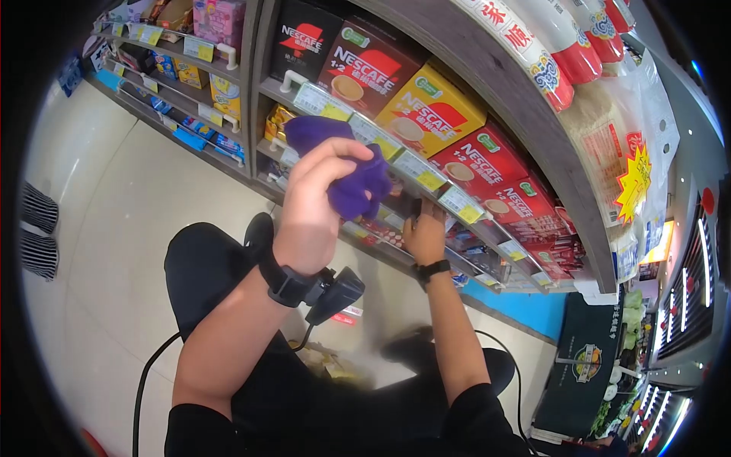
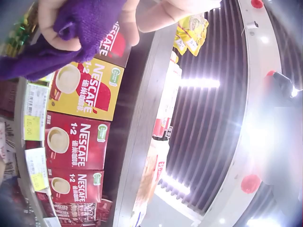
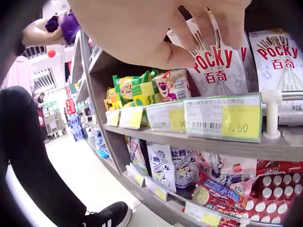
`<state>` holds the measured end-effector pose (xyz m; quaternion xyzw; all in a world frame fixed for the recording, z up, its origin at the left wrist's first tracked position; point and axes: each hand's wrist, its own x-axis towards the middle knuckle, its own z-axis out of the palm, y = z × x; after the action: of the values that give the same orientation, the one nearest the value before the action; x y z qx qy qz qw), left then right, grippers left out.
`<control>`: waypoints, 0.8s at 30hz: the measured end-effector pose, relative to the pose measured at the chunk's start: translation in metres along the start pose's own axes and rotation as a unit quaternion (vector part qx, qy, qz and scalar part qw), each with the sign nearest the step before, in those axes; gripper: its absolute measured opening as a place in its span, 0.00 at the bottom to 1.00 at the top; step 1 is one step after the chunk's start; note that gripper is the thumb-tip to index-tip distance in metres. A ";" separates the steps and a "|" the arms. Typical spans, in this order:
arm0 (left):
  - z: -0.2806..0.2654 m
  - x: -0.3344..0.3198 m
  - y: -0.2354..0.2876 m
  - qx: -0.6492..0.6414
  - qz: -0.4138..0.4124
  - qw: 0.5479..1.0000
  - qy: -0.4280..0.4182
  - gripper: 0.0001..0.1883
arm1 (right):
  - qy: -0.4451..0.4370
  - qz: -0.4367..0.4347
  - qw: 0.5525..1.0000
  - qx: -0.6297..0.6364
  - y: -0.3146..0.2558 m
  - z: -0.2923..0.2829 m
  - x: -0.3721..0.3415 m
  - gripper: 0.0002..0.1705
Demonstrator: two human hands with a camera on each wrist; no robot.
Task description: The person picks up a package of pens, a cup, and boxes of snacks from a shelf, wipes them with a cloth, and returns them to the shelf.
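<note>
A purple cloth (image 1: 356,189) is bunched in my left hand (image 1: 311,199), raised before the shelf of NESCAFE boxes. The left wrist view shows the fingers curled into the cloth (image 2: 90,29), part of which hangs loose past them. My right hand (image 1: 426,238) reaches in under the price-tag rail of that shelf. In the right wrist view, the fingers of the right hand (image 3: 137,33) bend over the upper part of a white Pocky box (image 3: 218,78), thumb near its left edge. The fingertips partly cover its printed front.
Another Pocky box (image 3: 278,61) stands at right, beyond a white rail bracket (image 3: 271,113). Green and yellow snack packs (image 3: 132,90) sit at left. Bagged sweets (image 3: 222,189) fill the shelf below. Yellow (image 1: 432,110) and red NESCAFE boxes (image 1: 481,164) line the shelf above.
</note>
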<state>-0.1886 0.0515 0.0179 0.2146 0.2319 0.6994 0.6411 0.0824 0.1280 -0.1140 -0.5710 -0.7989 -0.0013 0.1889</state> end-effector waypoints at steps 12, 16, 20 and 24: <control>0.000 0.004 -0.006 0.026 0.013 0.999 -0.013 0.11 | -0.101 -0.035 0.988 -0.109 0.017 0.013 0.045 0.27; 0.000 0.003 0.000 0.015 0.007 1.000 -0.016 0.12 | -0.115 -0.014 0.987 -0.114 0.021 0.012 0.043 0.26; -0.002 0.006 -0.001 0.041 0.025 0.999 -0.012 0.12 | -0.118 0.011 0.992 -0.041 0.009 -0.001 0.036 0.26; 0.003 0.007 -0.005 0.158 -0.032 0.985 -0.054 0.11 | -0.135 0.106 0.951 0.258 -0.014 -0.027 -0.001 0.29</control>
<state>-0.1840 0.0590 0.0171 0.3429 0.3115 0.6207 0.6326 0.0782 0.1166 -0.0862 -0.5794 -0.7246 0.3022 0.2188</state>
